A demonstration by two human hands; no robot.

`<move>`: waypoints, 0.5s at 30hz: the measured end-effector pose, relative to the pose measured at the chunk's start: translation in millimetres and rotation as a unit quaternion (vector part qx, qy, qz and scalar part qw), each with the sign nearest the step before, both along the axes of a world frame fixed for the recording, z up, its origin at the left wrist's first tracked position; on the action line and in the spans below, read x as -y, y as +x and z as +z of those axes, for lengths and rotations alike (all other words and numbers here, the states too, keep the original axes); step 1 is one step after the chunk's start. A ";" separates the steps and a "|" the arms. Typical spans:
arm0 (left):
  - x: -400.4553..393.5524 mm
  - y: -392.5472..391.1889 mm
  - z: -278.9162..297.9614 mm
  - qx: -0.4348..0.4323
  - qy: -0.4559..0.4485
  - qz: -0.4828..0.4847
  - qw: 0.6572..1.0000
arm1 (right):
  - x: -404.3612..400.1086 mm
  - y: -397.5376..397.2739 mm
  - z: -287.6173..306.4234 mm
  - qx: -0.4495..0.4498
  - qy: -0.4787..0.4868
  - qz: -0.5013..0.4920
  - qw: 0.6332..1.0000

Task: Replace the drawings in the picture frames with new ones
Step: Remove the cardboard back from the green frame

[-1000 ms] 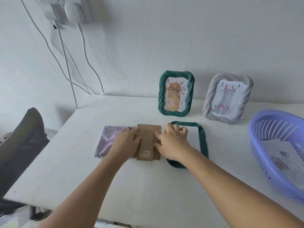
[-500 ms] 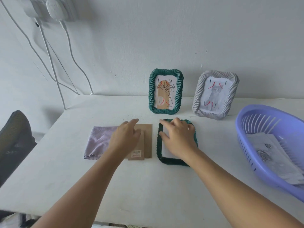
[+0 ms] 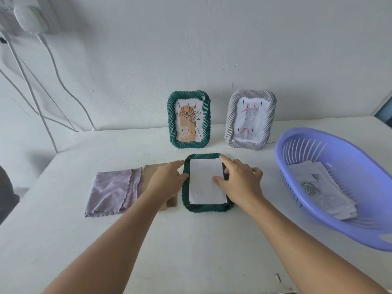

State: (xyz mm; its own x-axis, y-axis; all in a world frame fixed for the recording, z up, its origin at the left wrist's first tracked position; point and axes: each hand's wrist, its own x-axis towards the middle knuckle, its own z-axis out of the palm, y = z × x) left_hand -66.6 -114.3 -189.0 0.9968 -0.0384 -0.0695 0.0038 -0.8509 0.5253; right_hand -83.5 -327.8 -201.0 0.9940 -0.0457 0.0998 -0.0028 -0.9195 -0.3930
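Both hands spread open, nothing grasped: left hand (image 3: 167, 183) and right hand (image 3: 239, 183) flank the face-down green frame (image 3: 206, 207), right fingertips (image 3: 215, 178) on white paper (image 3: 203, 185).

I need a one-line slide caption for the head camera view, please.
Both hands, left hand and right hand, steady a face-down green frame with white paper inside; backing board lies beside.

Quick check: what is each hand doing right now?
Left hand: open, fingers on the lying green frame's left edge.
Right hand: open, fingertips on the white sheet, holding nothing.
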 end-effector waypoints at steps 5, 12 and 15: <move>3.2 -3.5 1.4 0.002 -0.024 0.000 1.000 | 3.9 2.4 0.8 -0.022 0.079 -0.013 0.997; 2.0 -2.2 -2.2 -0.014 -0.037 0.017 0.999 | 3.7 0.7 1.6 -0.013 0.131 -0.011 0.991; 2.3 -1.3 -2.8 -0.017 -0.031 0.017 0.999 | 2.8 -0.4 -0.1 0.001 0.129 -0.004 0.992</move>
